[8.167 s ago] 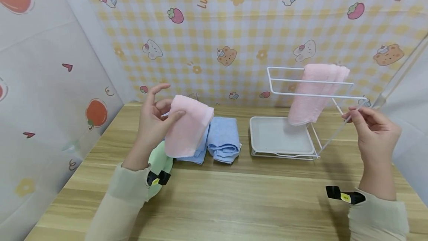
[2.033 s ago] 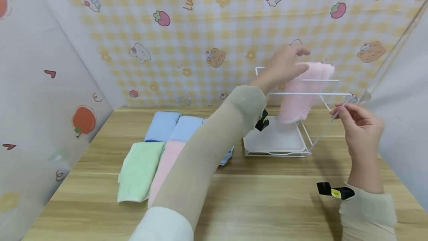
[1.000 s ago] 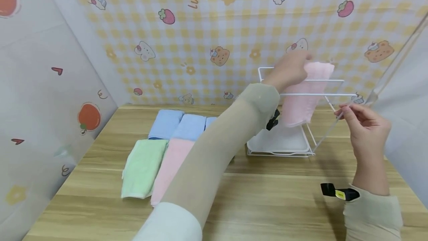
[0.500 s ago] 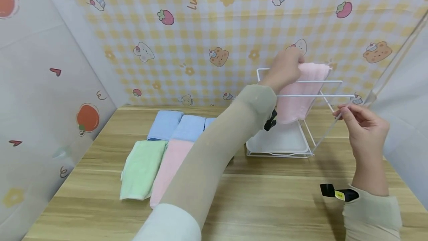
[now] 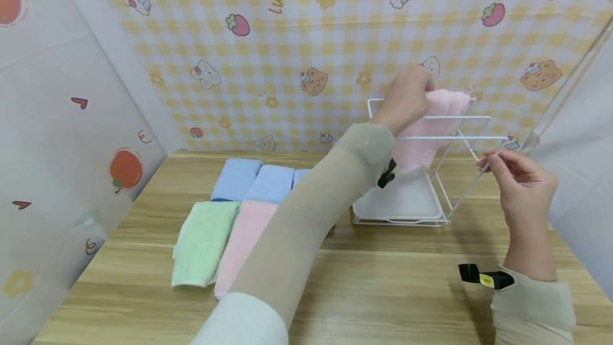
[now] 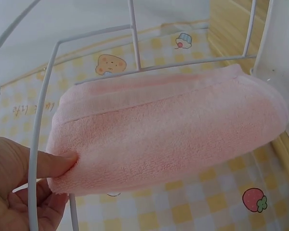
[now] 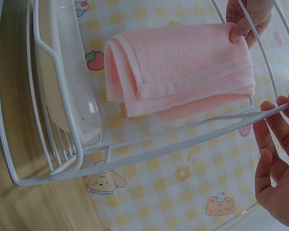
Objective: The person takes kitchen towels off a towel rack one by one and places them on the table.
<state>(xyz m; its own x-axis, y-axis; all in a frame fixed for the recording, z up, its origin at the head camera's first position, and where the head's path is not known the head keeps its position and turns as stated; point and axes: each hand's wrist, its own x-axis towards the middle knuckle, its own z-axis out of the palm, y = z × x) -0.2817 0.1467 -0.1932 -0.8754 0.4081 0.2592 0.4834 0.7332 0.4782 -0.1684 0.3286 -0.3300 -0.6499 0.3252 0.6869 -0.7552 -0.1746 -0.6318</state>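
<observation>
A folded pink towel (image 5: 431,126) hangs over the rear top bar of a white wire rack (image 5: 450,137). My left hand (image 5: 407,95) reaches across and pinches the towel's upper left edge; in the left wrist view the thumb of the left hand (image 6: 19,178) presses its terry side. Layered folds of the pink towel (image 7: 183,67) show in the right wrist view. My right hand (image 5: 524,185) holds the rack's right side bar between thumb and fingers, and the right wrist view shows the right hand (image 7: 279,163) at that bar.
A white tray (image 5: 397,201) sits in the rack's base. On the wooden table (image 5: 383,292) at left lie a green towel (image 5: 206,244), another pink towel (image 5: 249,228) and folded blue towels (image 5: 237,180), partly behind my left forearm. A patterned cloth (image 5: 306,41) stands behind.
Earlier my left hand held a pink towel above the blue ones; that towel now lies on the table. The left hand has gripped the hanging towel, which has shifted slightly left. The right hand stays.
</observation>
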